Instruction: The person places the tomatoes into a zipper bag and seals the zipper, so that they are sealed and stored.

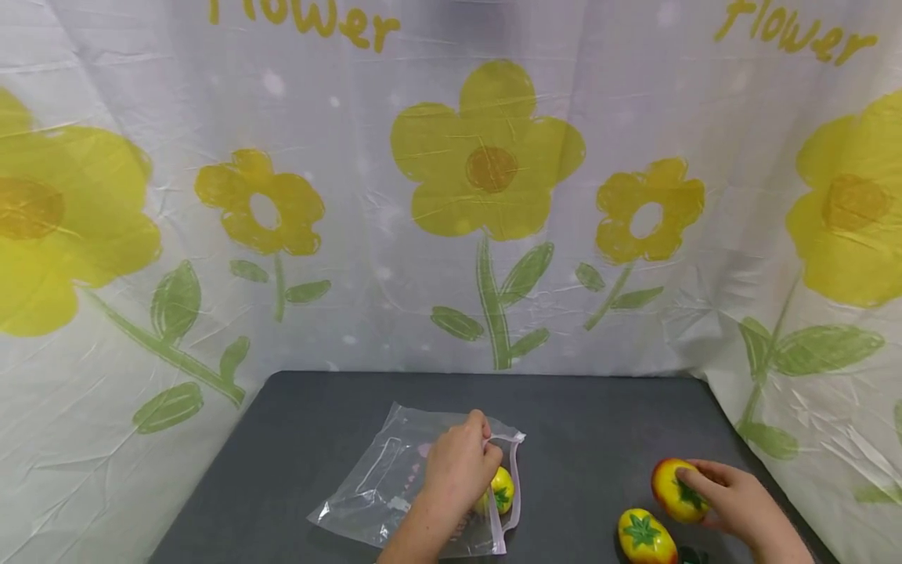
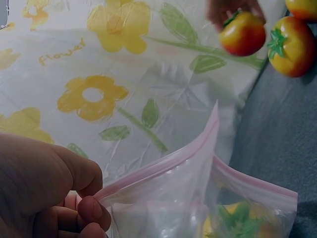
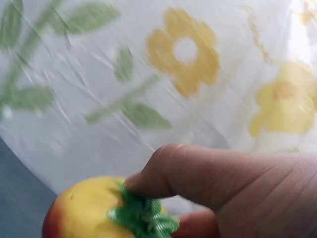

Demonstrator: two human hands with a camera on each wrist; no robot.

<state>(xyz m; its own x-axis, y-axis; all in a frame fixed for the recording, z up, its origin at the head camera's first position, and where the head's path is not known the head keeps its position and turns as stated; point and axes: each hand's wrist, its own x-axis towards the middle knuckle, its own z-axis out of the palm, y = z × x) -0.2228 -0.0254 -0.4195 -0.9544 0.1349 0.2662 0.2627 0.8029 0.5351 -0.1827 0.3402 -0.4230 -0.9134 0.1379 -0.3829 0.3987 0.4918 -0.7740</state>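
A clear zip bag (image 1: 395, 486) with a pink seal lies on the dark table (image 1: 585, 423). My left hand (image 1: 458, 470) pinches the upper lip of the bag's mouth (image 2: 163, 166) and holds it apart. One yellow-red toy tomato (image 1: 502, 490) sits inside the bag near the opening (image 2: 237, 223). To the right, my right hand (image 1: 733, 497) curls its fingers over a second tomato (image 1: 675, 489) (image 3: 94, 210) on the table. A third tomato (image 1: 644, 537) lies just in front of it, untouched.
A white plastic sheet with yellow flowers (image 1: 486, 157) hangs behind the table and wraps both sides. The table's back edge (image 1: 479, 374) meets the sheet. In the left wrist view the tomatoes (image 2: 292, 44) lie beyond the bag's mouth.
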